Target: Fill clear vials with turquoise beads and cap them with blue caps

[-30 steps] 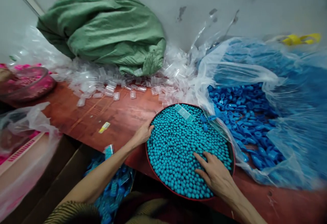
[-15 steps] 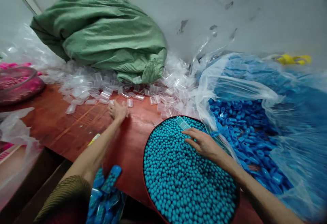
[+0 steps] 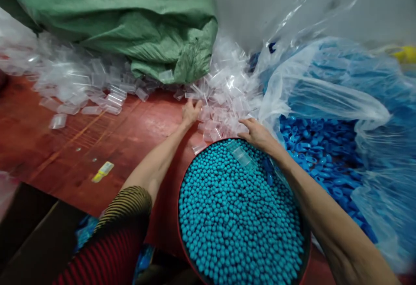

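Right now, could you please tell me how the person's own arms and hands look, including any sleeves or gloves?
The left hand and right hand wear no gloves, and both forearms are bare. The left sleeve ends near the elbow, with dark stripes over yellow-olive, then red. No right sleeve is in view.

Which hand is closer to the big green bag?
Your left hand. It is just in front of the green bag, near its right end. Your right hand is farther off to the right, by the far edge of the blue beads.
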{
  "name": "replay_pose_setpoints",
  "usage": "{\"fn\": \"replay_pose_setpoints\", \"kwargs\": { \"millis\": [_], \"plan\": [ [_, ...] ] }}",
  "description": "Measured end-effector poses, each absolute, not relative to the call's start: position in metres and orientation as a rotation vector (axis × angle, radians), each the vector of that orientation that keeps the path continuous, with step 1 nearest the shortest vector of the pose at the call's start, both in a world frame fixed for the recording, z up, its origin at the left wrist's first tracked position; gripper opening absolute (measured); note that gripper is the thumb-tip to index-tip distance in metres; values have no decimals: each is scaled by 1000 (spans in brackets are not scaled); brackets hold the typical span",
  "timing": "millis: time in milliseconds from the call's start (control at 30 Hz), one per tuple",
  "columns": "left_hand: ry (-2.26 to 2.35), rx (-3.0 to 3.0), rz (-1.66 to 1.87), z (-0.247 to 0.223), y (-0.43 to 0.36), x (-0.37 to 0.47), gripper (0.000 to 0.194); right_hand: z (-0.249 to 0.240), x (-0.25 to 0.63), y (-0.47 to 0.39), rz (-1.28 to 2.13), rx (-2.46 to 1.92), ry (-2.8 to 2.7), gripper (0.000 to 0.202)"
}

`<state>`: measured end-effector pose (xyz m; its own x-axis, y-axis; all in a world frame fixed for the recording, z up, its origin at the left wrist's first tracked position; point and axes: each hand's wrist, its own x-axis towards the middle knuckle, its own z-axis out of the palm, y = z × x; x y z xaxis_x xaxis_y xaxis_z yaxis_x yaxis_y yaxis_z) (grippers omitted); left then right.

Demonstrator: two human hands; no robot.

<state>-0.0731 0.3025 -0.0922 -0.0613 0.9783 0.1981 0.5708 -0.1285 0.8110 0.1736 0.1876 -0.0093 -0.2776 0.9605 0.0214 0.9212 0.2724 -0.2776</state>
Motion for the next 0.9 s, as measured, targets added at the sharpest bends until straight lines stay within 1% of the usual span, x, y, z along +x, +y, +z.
{"fn": "replay_pose_setpoints", "kwargs": {
  "millis": [100,167,300,367,533,633,700,733,800,833,900],
  "plan": [
    [1505,1605,1160,-90,301,-40,43,-7,175,187,400,-1666,-2302,37],
    [1380,1578,1185,-85,298,-30,43,-2,181,170,398,-1622,-2204,33],
    [1155,1697,1157,-69,289,-28,51,1,185,111,289,-1814,-2103,35],
    [1103,1842,1146,-58,281,-28,56,-6,181,85,269,-1923,-2178,37],
    [1148,2302,1020,-29,239,-24,55,-24,172,66,307,-1959,-2215,26],
    [1157,2620,824,-15,191,-21,59,-17,175,66,333,-1906,-2154,22],
    [973,2850,650,-8,156,-18,60,-5,176,62,420,-1895,-2114,22],
    [869,2946,573,-7,140,-16,57,0,176,59,495,-1876,-2099,21],
    [753,3047,456,-6,115,-13,42,10,175,51,669,-1779,-2075,21],
    [735,3056,406,-7,106,-13,36,13,175,48,746,-1715,-2065,21],
    [771,3003,328,-11,96,-15,31,15,179,40,859,-1621,-2056,24]
  ]
}}
